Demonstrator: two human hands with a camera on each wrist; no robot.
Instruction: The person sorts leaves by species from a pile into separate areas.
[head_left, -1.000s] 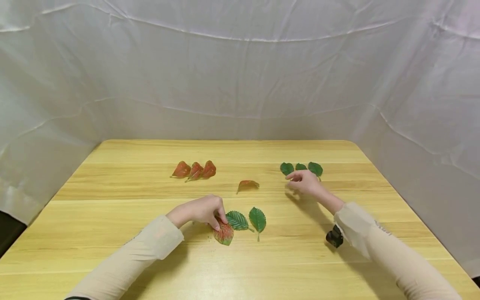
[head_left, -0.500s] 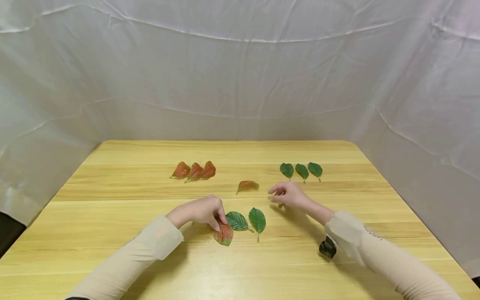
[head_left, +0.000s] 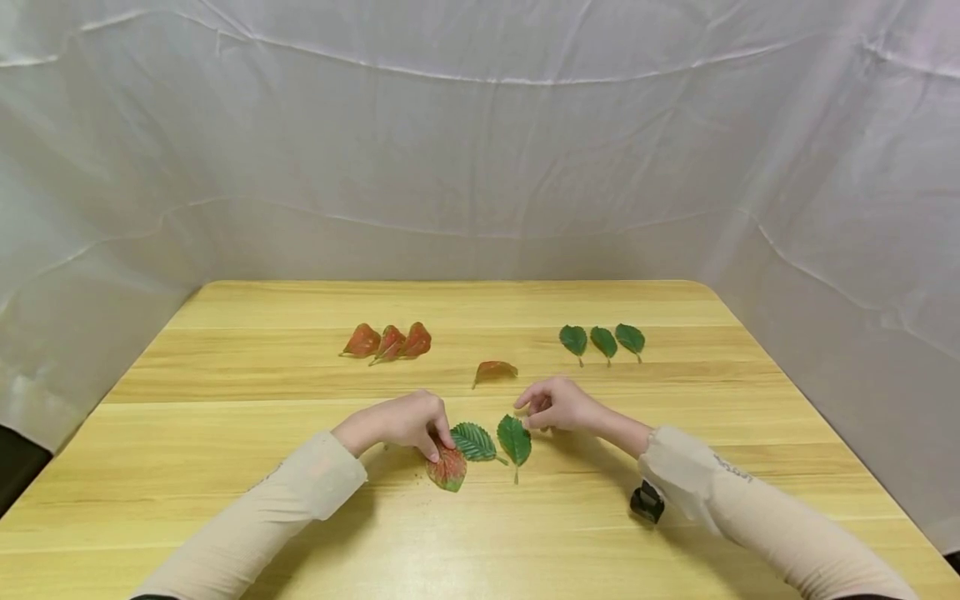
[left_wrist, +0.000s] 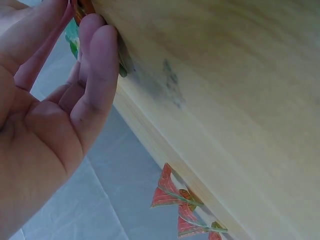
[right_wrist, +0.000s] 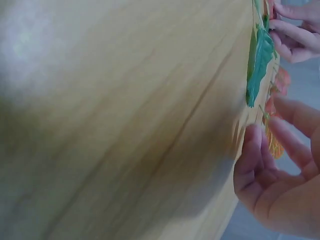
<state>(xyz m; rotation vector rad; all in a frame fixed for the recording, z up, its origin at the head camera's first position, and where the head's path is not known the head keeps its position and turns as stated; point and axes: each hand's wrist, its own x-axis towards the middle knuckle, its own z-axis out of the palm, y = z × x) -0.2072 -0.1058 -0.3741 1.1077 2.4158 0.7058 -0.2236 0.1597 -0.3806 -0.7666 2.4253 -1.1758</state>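
In the head view, my left hand [head_left: 405, 421] pinches a red leaf with a green tip [head_left: 447, 470] between thumb and fingers, low over the table. Just right of it lies a green leaf [head_left: 474, 442] with ridged veins. My right hand [head_left: 558, 406] is beside another green leaf [head_left: 514, 439], its fingertips right at that leaf's upper right edge. Its fingers are loosely bent and hold nothing. The right wrist view has this same leaf [right_wrist: 260, 65] just beyond the fingers, which stand apart from it there.
Behind the hands, a curled red leaf [head_left: 496, 371] lies mid-table. Three red leaves [head_left: 391, 341] overlap at the back left, and three green leaves [head_left: 603, 342] form a row at the back right. A pale cloth [head_left: 480, 167] hangs around the wooden table [head_left: 480, 542].
My right hand has come away from the row of green leaves, leftward and nearer, down to the single green leaf. The left hand has stayed on the red leaf.
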